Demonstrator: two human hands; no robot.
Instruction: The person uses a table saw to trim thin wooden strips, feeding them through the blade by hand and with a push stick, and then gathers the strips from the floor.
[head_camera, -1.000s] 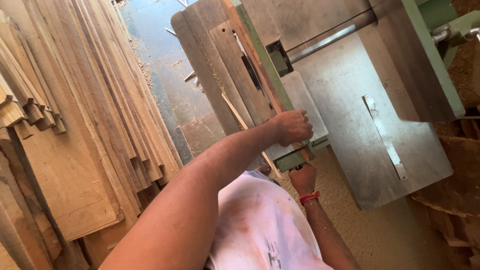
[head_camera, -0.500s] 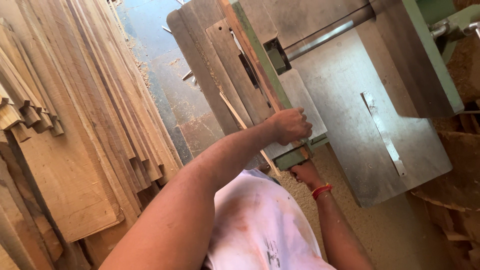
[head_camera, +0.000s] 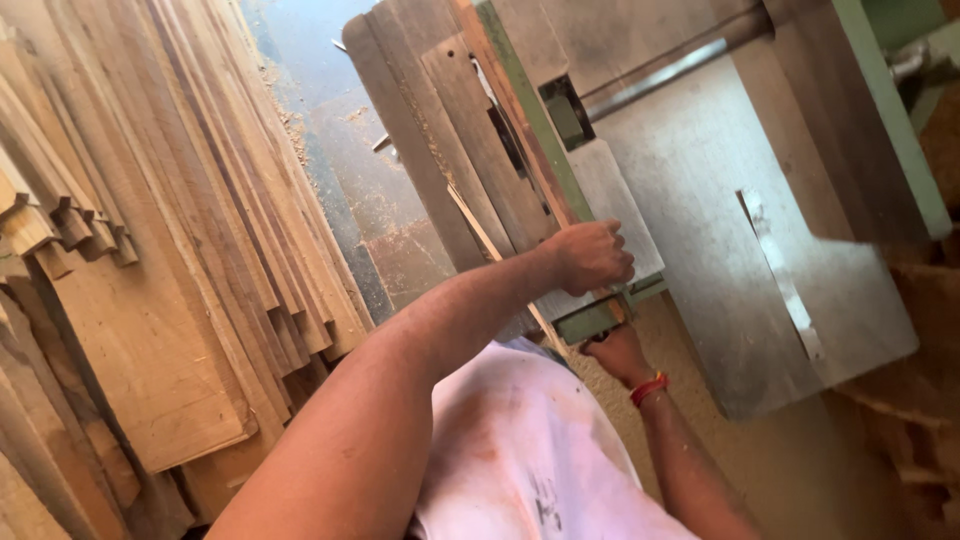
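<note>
Since the earlier frames the right hand has been shifted slightly along the near end of the fence, while the left hand is kept in its place. The left hand is seen closed in a fist over the near end of the wooden board, which is stood on edge against the green fence; the fingers are curled tightly round the wood. The right hand, at 5 o'clock of the left and just below it, is closed on the lower end of the fence, near its green end block; how much is enclosed by its fingers cannot be told. A red band is worn at the right wrist. The board is run from the hands toward 11 o'clock across the grey machine table. A thin wooden strip is leaned at 9 o'clock of the left hand. A steel bar is set at 1 o'clock. Stacked planks are ranged at 9 o'clock, well apart. A white shirt is shown at 6 o'clock.
</note>
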